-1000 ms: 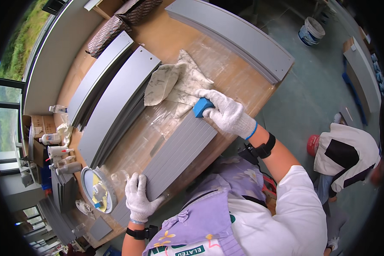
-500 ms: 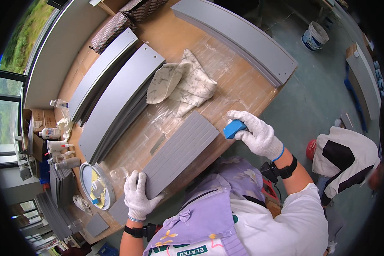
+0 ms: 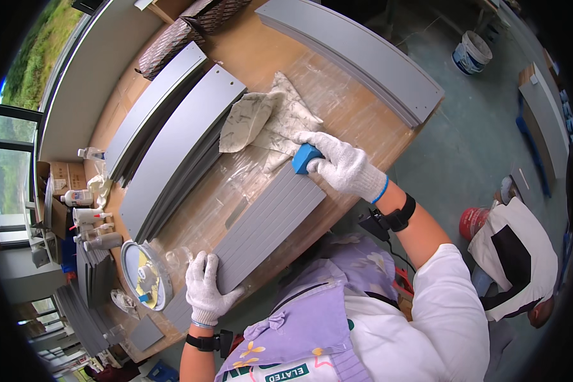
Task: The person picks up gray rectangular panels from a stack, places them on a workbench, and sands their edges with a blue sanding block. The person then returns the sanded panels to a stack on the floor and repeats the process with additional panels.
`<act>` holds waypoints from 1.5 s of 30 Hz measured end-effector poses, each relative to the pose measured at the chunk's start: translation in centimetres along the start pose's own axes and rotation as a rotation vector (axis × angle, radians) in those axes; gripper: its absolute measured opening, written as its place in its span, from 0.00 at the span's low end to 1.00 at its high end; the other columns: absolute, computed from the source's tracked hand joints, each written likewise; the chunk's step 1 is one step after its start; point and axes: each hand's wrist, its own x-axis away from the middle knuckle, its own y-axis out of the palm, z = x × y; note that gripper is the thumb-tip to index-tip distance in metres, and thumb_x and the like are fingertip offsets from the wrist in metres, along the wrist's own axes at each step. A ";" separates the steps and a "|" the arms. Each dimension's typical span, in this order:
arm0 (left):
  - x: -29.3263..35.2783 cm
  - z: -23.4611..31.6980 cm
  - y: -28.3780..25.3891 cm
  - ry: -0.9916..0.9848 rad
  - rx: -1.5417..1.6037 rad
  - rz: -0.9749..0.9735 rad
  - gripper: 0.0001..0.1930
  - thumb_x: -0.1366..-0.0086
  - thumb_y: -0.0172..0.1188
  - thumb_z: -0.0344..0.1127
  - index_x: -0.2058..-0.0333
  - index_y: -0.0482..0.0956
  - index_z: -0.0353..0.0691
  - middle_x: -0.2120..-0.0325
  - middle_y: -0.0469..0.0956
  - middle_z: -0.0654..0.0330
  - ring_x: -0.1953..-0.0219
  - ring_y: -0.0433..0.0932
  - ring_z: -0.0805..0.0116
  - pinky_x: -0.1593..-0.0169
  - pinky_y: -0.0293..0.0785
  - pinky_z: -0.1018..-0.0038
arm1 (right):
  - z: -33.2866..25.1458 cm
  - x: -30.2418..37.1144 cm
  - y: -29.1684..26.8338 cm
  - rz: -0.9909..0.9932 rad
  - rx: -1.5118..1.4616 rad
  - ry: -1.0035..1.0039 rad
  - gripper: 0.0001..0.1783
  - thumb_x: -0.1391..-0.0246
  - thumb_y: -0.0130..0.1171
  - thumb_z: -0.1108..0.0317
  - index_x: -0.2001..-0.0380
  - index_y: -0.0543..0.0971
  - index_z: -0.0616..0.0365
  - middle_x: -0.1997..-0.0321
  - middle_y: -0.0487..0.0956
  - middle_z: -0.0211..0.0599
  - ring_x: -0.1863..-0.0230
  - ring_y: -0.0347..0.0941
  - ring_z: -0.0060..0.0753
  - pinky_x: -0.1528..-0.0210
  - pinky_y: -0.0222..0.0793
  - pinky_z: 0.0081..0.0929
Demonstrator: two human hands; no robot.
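Observation:
My right hand [image 3: 345, 168], in a white knit glove, pinches a small blue block [image 3: 305, 158] at the far right end of a grey board [image 3: 270, 223]. Fine lengthwise lines run along this board, which lies slantwise near the table's front edge. Gloved too, my left hand [image 3: 209, 290] lies on the board's near left part, fingers stretched out and thumb apart. A thin grey strip [image 3: 237, 212] rests beside the board. Just beyond the blue block is a crumpled, grey-marked white cloth [image 3: 286, 118].
Curved grey panels [image 3: 178, 140] are stacked at the left; another stack [image 3: 356, 57] lies along the far right edge. A round lid [image 3: 146, 277] with yellow paste sits near my left hand, bottles [image 3: 77, 197] beyond it. A person [image 3: 512, 254] bends over at right, near a bucket [image 3: 472, 52].
My right hand has moved left and away from me, bringing the blue block from beside the board onto its far end. My left hand stays put. The person at right has bent lower.

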 end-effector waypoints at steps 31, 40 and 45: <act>0.2 -0.3 0.3 -0.028 0.014 0.007 0.56 0.67 0.84 0.50 0.34 0.71 0.45 0.36 0.68 0.45 0.35 0.67 0.39 0.32 0.64 0.48 | -1.5 6.4 -1.7 0.002 0.062 0.090 0.30 0.42 0.57 0.81 0.36 0.73 0.59 0.41 0.80 0.47 0.45 0.80 0.36 0.42 0.77 0.32; 0.3 -0.2 0.4 -0.033 0.019 0.027 0.56 0.67 0.83 0.49 0.34 0.71 0.45 0.36 0.68 0.45 0.35 0.67 0.38 0.32 0.64 0.49 | -2.4 10.9 -1.5 0.220 -1.097 0.418 0.31 0.34 0.58 0.68 0.32 0.65 0.63 0.43 0.74 0.40 0.46 0.74 0.36 0.47 0.76 0.32; 0.1 0.2 0.0 -0.022 0.032 0.051 0.55 0.67 0.83 0.48 0.35 0.71 0.46 0.37 0.68 0.47 0.36 0.67 0.39 0.32 0.65 0.49 | -2.8 10.3 -0.8 0.128 -1.401 0.367 0.32 0.35 0.62 0.57 0.34 0.68 0.59 0.46 0.76 0.44 0.49 0.75 0.36 0.46 0.74 0.35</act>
